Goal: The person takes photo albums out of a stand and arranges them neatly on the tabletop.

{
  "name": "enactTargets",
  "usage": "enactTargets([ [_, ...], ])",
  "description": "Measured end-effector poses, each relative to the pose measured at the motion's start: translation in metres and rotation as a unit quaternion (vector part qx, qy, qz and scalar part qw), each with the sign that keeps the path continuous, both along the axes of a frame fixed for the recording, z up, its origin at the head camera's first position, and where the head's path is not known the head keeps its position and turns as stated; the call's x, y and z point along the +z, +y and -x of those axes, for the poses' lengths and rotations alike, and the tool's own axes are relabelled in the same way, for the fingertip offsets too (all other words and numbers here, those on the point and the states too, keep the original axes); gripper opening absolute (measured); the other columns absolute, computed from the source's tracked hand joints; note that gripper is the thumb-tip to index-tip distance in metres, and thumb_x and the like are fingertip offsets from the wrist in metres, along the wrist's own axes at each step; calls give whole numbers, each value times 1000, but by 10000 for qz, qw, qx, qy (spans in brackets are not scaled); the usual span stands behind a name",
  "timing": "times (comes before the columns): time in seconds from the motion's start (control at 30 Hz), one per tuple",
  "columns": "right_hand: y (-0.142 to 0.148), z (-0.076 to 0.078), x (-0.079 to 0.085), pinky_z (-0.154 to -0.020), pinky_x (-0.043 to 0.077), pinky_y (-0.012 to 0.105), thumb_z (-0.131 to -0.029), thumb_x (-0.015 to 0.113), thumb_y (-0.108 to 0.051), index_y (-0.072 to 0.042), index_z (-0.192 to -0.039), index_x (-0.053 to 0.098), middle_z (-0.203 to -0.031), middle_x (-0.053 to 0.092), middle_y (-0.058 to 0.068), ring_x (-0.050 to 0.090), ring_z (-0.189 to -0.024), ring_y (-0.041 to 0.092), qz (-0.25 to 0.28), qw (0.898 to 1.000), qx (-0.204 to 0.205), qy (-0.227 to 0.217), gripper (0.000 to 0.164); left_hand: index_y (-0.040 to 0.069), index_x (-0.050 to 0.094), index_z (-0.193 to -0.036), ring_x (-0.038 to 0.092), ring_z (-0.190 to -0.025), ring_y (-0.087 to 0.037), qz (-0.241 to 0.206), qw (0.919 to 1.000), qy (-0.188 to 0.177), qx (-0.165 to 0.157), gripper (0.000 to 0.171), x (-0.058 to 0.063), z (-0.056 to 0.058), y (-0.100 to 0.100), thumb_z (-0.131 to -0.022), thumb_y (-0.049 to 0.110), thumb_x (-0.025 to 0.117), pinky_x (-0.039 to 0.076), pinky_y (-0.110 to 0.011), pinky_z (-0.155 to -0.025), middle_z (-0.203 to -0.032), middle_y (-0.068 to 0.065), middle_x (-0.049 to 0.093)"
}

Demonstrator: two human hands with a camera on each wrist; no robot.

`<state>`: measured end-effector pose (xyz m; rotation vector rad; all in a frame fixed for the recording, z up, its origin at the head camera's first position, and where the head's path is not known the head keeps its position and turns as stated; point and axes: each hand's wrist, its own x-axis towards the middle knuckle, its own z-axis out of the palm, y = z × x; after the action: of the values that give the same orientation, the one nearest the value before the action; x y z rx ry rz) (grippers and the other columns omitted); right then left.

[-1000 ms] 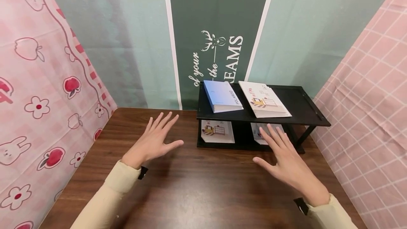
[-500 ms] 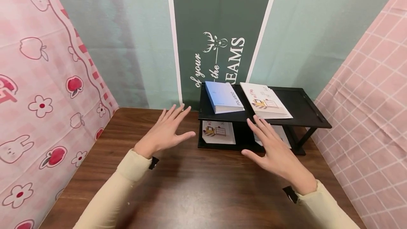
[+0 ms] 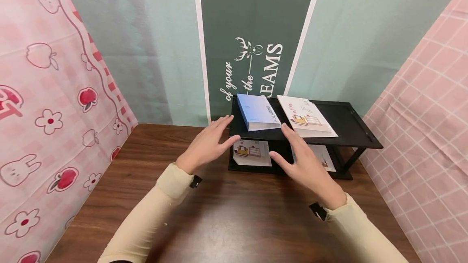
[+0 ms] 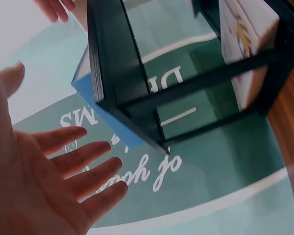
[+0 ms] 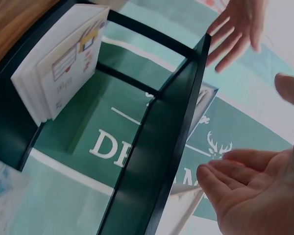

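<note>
A blue album (image 3: 258,111) marked POLAROID lies on the left end of the black two-tier rack's top shelf (image 3: 345,119). Beside it is a white album (image 3: 305,115) with a cartoon drawing on its cover. My left hand (image 3: 208,143) reaches toward the blue album's left side, fingers extended and thumb apart. From the other side comes my right hand (image 3: 305,163), its fingertips near the blue album's front right corner. In the left wrist view the left palm (image 4: 44,181) holds nothing. The right palm (image 5: 255,186) is likewise bare in the right wrist view.
On the rack's lower shelf lie a cartoon-covered album (image 3: 252,153) at left and another pale one (image 3: 323,157) at right, partly behind my right hand. The rack stands on a brown wooden table (image 3: 226,222). Cloth curtains (image 3: 420,125) enclose the back and both sides.
Both hands have moved inward toward the blue album, the left going right and up, the right going left and up. The albums and rack stay put.
</note>
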<state>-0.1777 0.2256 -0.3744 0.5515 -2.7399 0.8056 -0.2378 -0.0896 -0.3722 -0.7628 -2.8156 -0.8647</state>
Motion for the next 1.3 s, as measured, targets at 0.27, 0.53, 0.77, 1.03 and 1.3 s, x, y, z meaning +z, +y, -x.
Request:
enactTargets([
  [0.27, -11, 20, 5, -127, 24, 66, -104, 61, -64, -10, -172, 20, -178, 20, 15, 21, -163, 38, 205, 9976, -274, -603, 97, 14, 39, -167, 35, -159, -28, -876, 9959, -236, 47, 73, 0, 9, 22, -110, 59, 51, 32, -51, -128, -171, -9, 39],
  [0.53, -18, 34, 6, -128, 20, 67, -105, 56, -67, -2, -171, 15, -177, 16, 23, 16, -163, 43, 305, 9936, -495, -969, 101, 11, 45, -164, 36, -158, -34, -1210, 9893, -568, 592, 71, 0, 18, 44, -111, 59, 49, 32, -54, -128, -168, -13, 43],
  [0.77, -24, 46, 7, -128, 22, 66, -106, 54, -66, 3, -170, 13, -176, 15, 28, 17, -162, 45, 385, 9916, -647, -1050, 102, 7, 49, -160, 40, -155, -33, -852, 9903, -411, 1020, 75, -2, 24, 59, -110, 62, 48, 36, -52, -126, -164, -16, 49],
  [1.03, -30, 61, 7, -128, 22, 65, -107, 51, -66, 6, -169, 13, -175, 14, 30, 17, -162, 46, 342, 9885, -939, -1132, 102, 4, 54, -157, 45, -150, -34, -520, 9911, -101, 1224, 76, -4, 26, 67, -109, 64, 49, 41, -51, -123, -160, -16, 54],
  [1.3, -28, 69, 6, -128, 24, 63, -109, 52, -59, 11, -165, 22, -172, 22, 33, 22, -160, 47, 188, 9882, -1175, -966, 94, 3, 59, -152, 50, -145, -35, -464, 9905, 141, 1284, 74, -4, 30, 68, -109, 62, 50, 44, -50, -120, -155, -17, 58],
])
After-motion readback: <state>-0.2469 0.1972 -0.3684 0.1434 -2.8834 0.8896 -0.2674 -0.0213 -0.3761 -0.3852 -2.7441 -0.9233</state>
